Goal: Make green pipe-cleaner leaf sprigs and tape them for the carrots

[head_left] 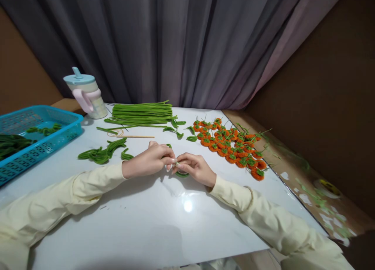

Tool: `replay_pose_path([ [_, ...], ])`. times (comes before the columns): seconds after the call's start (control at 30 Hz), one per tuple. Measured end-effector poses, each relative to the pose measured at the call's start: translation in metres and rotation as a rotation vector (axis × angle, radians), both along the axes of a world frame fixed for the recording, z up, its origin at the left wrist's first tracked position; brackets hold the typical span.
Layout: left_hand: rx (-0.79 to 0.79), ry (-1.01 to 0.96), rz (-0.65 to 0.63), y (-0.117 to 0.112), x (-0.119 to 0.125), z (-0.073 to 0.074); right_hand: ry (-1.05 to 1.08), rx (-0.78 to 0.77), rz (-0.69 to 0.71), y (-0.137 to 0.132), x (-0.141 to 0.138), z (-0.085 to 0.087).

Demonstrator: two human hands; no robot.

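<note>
My left hand point(152, 159) and my right hand point(195, 167) meet at the middle of the white table point(140, 215), fingertips pinched together on a green pipe cleaner piece point(182, 174) that curls out beneath the right fingers. Both hands rest on the tabletop. A pile of bent green pieces point(102, 152) lies just left of my left hand. Several orange fuzzy flowers with green centres point(231, 147) lie in a group to the right of my right hand. Both sleeves are pale yellow.
A bundle of straight green pipe cleaners point(142, 113) lies at the back, with a thin wooden stick point(136, 136) in front. A blue plastic basket point(35, 139) holding green pieces stands at the left. A lidded cup point(86, 94) is behind it. A grey curtain hangs behind.
</note>
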State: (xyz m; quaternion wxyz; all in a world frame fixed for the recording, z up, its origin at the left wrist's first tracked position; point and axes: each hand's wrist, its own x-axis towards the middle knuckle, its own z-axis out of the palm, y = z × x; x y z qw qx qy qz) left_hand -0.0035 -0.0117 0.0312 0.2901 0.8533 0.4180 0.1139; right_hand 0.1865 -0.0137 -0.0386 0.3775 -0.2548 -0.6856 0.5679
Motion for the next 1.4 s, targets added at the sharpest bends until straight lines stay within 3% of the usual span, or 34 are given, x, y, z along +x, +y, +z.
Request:
replay_pose_path([
  [0.2, -0.006, 0.052, -0.001, -0.002, 0.001, 0.001, -0.119, 0.2, -0.095, -0.003, 0.0, 0.001],
  [0.43, 0.013, 0.083, -0.127, -0.002, 0.0, -0.004, -0.228, 0.411, -0.123, -0.005, 0.0, 0.001],
  [0.6, -0.026, 0.128, -0.178, 0.0, -0.002, -0.003, -0.183, 0.254, -0.027, -0.004, -0.001, 0.0],
  [0.8, -0.21, 0.067, -0.224, 0.006, -0.004, -0.002, -0.072, -0.028, 0.119, 0.001, 0.0, -0.003],
  [1.0, -0.346, 0.047, -0.227, 0.008, -0.006, -0.004, -0.053, -0.028, 0.155, 0.003, 0.0, 0.001],
  [1.27, -0.316, -0.001, -0.273, 0.01, -0.006, -0.005, -0.07, -0.114, 0.177, 0.004, 0.002, 0.001],
  [1.4, -0.151, 0.01, -0.312, 0.006, -0.005, -0.006, -0.055, -0.207, 0.19, 0.005, 0.002, 0.002],
])
